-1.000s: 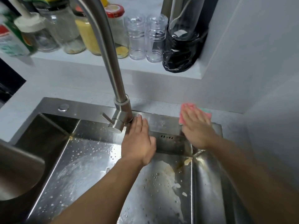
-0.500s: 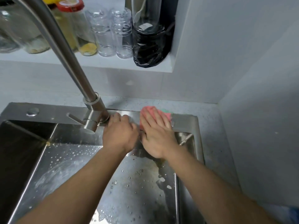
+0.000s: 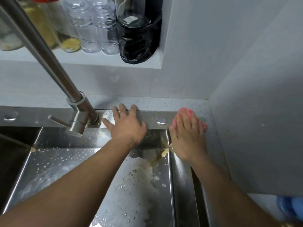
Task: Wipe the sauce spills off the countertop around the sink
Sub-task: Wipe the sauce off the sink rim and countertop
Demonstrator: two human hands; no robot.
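Just changed: the cloth point(image 3: 188, 111) had slid right, from beside the tap point(image 3: 85, 110) to the desk's point(image 3: 164, 102) far right corner; that stretch looked wiped.
Right hand point(image 3: 186, 136): fingers straight, close together, pressing the cloth.
Left hand point(image 3: 126, 126): fingers spread on the sink rim point(image 3: 148, 117).
Count: one cloth, two hands, one tap.

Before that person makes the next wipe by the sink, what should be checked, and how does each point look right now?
1. Pink cloth under control: ok, the right hand presses it flat at the sink's back right corner.
2. Left hand out of the wiping path: ok, it rests flat on the sink rim, apart from the cloth.
3. Countertop clean: cannot tell, its speckles could hide spots.
4. Sauce gone: not ok, yellow residue sits in the basin corner.
5. Faucet off: cannot tell, spout out of view.
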